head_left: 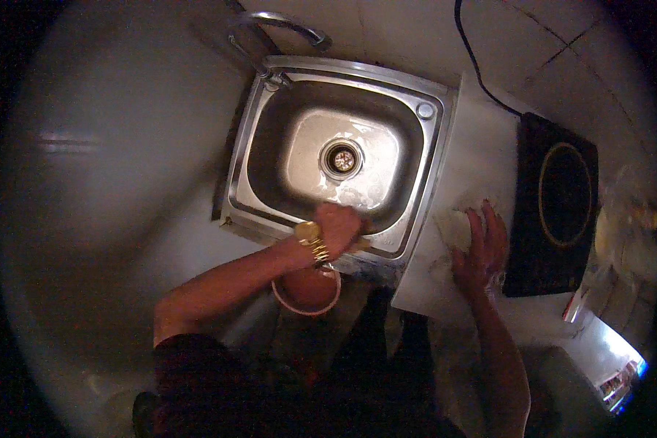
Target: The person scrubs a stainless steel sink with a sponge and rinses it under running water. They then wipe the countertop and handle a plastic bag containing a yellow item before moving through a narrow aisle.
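Observation:
My left hand (339,230), with a gold watch (308,233) on its wrist, is curled at the front rim of the stainless-steel sink (416,219). A blurred yellowish item (364,243), perhaps a sponge or cloth, sticks out from under its fingers. Wet patches shine on the basin floor around the drain strainer (343,160). On the pale counter (473,148) right of the sink, my right hand (480,254) lies palm down with fingers apart. Between its thumb and fingers shows a pale, blurred patch (453,230); I cannot tell whether it is a cloth.
A chrome faucet (290,24) arches at the sink's back left. Right of my right hand lies a black induction cooktop (564,191) with a cord (473,60). Below the front rim is a reddish round container (309,293). A bright reflective panel (607,345) stands lower right.

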`<act>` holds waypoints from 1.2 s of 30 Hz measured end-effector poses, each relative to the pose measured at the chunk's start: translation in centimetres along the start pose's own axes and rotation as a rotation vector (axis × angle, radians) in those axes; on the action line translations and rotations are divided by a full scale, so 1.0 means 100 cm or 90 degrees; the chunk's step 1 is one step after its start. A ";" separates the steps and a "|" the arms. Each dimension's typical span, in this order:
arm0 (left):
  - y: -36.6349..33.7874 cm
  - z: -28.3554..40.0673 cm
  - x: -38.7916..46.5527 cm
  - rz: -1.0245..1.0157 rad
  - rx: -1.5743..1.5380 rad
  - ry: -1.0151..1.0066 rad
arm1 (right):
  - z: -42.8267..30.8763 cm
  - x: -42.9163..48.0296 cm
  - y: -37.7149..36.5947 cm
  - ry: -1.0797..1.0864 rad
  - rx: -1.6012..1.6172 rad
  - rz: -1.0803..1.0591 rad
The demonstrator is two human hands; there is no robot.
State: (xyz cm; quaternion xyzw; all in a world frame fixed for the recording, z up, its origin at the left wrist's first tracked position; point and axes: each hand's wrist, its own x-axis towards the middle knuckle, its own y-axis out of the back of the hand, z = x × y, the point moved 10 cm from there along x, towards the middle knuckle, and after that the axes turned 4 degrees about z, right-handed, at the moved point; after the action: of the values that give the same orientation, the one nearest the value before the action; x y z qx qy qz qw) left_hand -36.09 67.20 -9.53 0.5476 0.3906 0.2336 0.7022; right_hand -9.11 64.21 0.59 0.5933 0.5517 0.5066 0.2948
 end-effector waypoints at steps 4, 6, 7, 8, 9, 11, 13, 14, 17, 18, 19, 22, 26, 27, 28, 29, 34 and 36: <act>0.007 -0.096 -0.060 -0.066 0.019 0.202 | 0.003 0.001 -0.005 0.000 -0.004 -0.008; 0.017 -0.099 -0.064 -0.090 0.005 0.231 | 0.004 0.001 -0.004 0.006 -0.005 -0.004; 0.024 -0.092 -0.058 -0.084 0.001 0.247 | 0.004 0.001 -0.004 0.009 -0.007 -0.006; 0.034 -0.063 -0.041 -0.012 -0.045 0.210 | 0.003 0.001 -0.003 0.018 0.001 -0.002; 0.036 -0.034 -0.024 0.025 -0.079 0.186 | 0.002 0.001 -0.002 0.025 0.007 0.001; 0.001 0.022 0.010 -0.107 -0.135 0.196 | 0.001 0.001 -0.001 0.031 0.006 0.001; 0.007 0.057 0.037 0.006 -0.171 0.106 | 0.001 0.001 -0.002 0.027 -0.005 -0.001; 0.005 0.055 0.040 0.024 -0.169 0.134 | 0.001 0.001 -0.003 0.027 -0.008 -0.007; 0.019 0.039 0.022 0.090 -0.195 0.054 | 0.001 0.002 -0.005 0.022 -0.013 -0.008; 0.013 0.023 0.004 0.022 -0.122 0.137 | 0.002 0.001 -0.005 0.021 -0.011 -0.003; 0.011 0.008 -0.014 -0.034 -0.089 0.182 | 0.002 0.001 -0.006 0.017 -0.006 -0.002; 0.043 -0.080 -0.068 0.009 -0.039 0.255 | 0.008 -0.001 -0.015 -0.019 -0.015 -0.060; 0.048 -0.165 -0.086 -0.032 0.101 0.216 | 0.006 0.000 -0.012 -0.005 -0.011 -0.042; 0.042 -0.176 -0.083 -0.049 0.108 0.189 | 0.006 0.001 -0.012 -0.009 -0.017 -0.047; 0.037 -0.181 -0.077 -0.058 0.116 0.154 | 0.005 0.002 -0.010 -0.003 -0.015 -0.039; 0.021 -0.195 -0.070 -0.140 0.158 0.170 | 0.006 0.003 -0.013 -0.018 -0.012 -0.062; -0.044 -0.225 -0.003 -0.233 0.312 0.164 | 0.006 0.004 -0.010 -0.045 0.014 -0.102; -0.049 -0.229 0.018 -0.114 0.371 0.088 | 0.005 0.003 -0.010 -0.037 -0.054 -0.113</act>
State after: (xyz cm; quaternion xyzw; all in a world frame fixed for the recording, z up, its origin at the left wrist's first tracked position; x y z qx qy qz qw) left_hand -53.95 80.58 -16.87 0.6720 0.5349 0.0858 0.5050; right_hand -8.99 64.83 -0.38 0.5437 0.5715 0.4838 0.3790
